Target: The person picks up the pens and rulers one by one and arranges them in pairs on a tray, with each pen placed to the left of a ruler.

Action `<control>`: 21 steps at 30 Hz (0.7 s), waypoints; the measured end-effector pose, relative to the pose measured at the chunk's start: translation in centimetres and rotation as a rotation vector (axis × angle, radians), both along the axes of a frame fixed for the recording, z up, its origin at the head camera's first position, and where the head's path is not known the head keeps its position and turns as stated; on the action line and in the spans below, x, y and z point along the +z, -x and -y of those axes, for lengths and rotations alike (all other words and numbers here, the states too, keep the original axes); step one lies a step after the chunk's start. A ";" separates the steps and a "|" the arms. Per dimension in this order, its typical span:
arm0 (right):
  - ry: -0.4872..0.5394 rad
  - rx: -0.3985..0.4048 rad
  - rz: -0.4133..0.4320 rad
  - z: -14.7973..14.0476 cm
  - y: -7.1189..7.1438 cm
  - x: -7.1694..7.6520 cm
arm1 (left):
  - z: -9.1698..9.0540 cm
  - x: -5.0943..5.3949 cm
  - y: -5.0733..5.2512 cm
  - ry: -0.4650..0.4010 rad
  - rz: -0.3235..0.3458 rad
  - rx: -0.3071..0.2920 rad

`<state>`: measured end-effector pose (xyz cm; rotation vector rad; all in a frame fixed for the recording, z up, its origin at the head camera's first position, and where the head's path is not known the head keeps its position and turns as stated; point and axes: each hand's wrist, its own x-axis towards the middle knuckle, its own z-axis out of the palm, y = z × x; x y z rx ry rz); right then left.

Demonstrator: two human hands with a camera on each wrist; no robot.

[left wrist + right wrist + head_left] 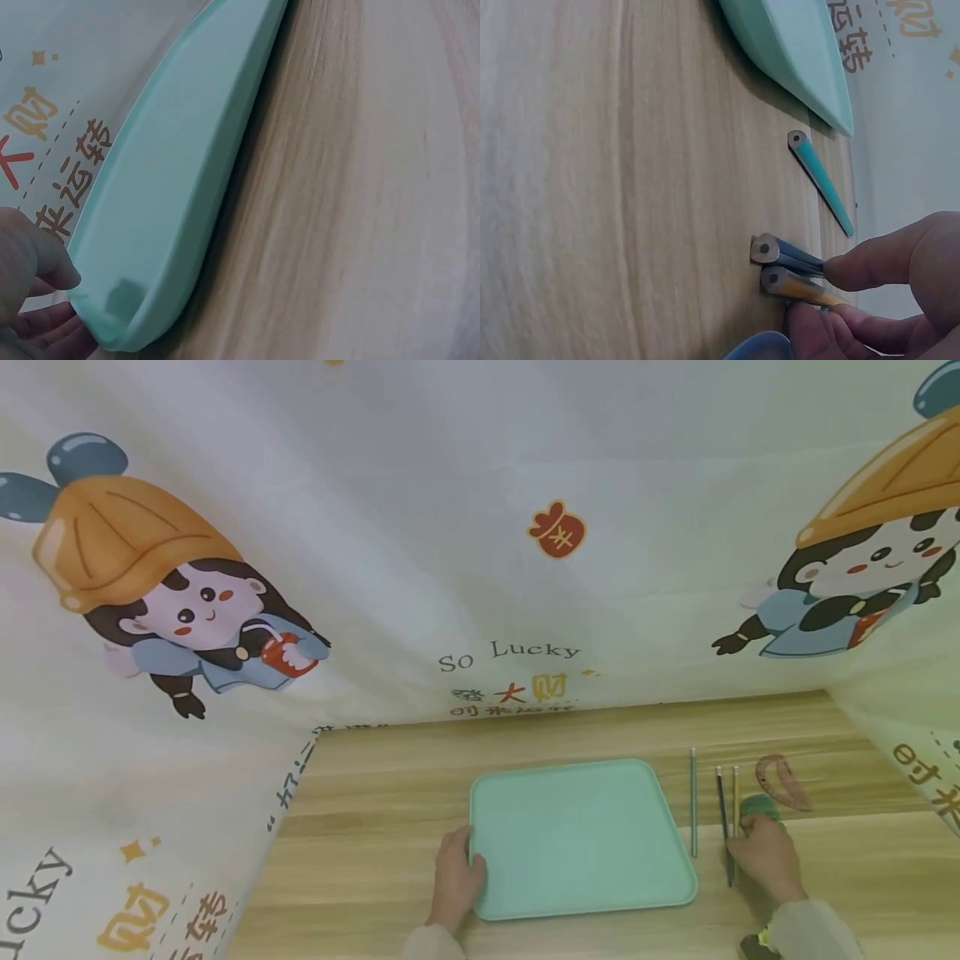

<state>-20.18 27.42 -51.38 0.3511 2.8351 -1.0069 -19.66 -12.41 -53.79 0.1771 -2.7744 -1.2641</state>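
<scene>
A mint-green tray (577, 839) lies on the wooden table. At its left edge my left hand (456, 875) grips the rim, the thumb on top and the fingers at the outer side, as the left wrist view of the tray (161, 165) shows. My right hand (767, 856) is right of the tray and pinches two pencils lying side by side, a dark blue pencil (776, 251) and a yellow pencil (795, 285). The thumb touches the blue one and the fingers the yellow one. Between tray and right hand lies a teal pencil (693, 806), untouched.
Behind the right hand are a partly hidden green object (759, 807) and a pink protractor (780, 781). A dark object (756, 946) lies by the right sleeve. Printed cloth (375, 568) hangs around the table's back and sides.
</scene>
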 end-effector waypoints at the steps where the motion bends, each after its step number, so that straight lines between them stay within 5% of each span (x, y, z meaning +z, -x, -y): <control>1: -0.001 0.001 0.007 0.0 0.0 0.0 | 0.0 0.1 0.1 0.000 0.003 0.001; 21: 0.047 -0.090 0.023 0.9 0.8 0.7 | 0.1 0.3 1.3 -0.036 0.000 0.009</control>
